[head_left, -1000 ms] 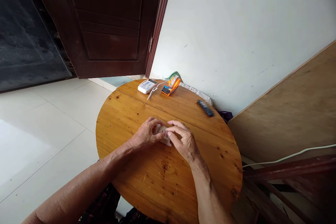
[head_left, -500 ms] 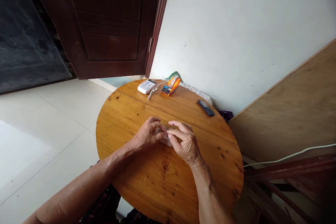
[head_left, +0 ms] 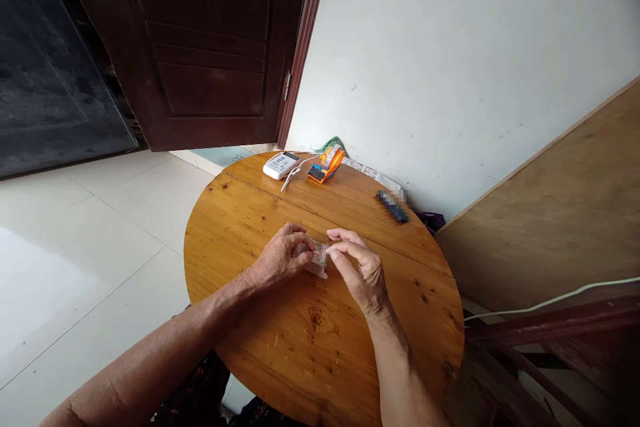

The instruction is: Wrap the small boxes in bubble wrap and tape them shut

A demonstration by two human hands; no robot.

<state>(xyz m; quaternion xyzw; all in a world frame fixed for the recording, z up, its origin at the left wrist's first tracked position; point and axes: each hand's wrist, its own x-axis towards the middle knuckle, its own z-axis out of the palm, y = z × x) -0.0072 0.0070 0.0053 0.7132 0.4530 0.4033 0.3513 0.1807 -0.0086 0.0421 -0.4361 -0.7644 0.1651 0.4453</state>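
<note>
A small clear, whitish packet [head_left: 319, 257] with red print lies on the round wooden table, partly covered by fingers. My left hand [head_left: 286, 252] is closed over its left side, thumb and fingertips gripping it. At the packet's right edge, the thumb and forefinger of my right hand [head_left: 361, 268] are pinched together, with the other fingers curved above. Whatever sits in that pinch is too small to make out.
Toward the back of the round table [head_left: 300, 333] are a white device [head_left: 281, 165] with a cable and an orange tape dispenser [head_left: 327, 165]. A dark blurred object [head_left: 393, 207] lies at the back right, near the white wall [head_left: 425, 67].
My right hand has moved a little to the right, away from my left fingers, so more of the packet and its red print shows. My left hand stays in place.
</note>
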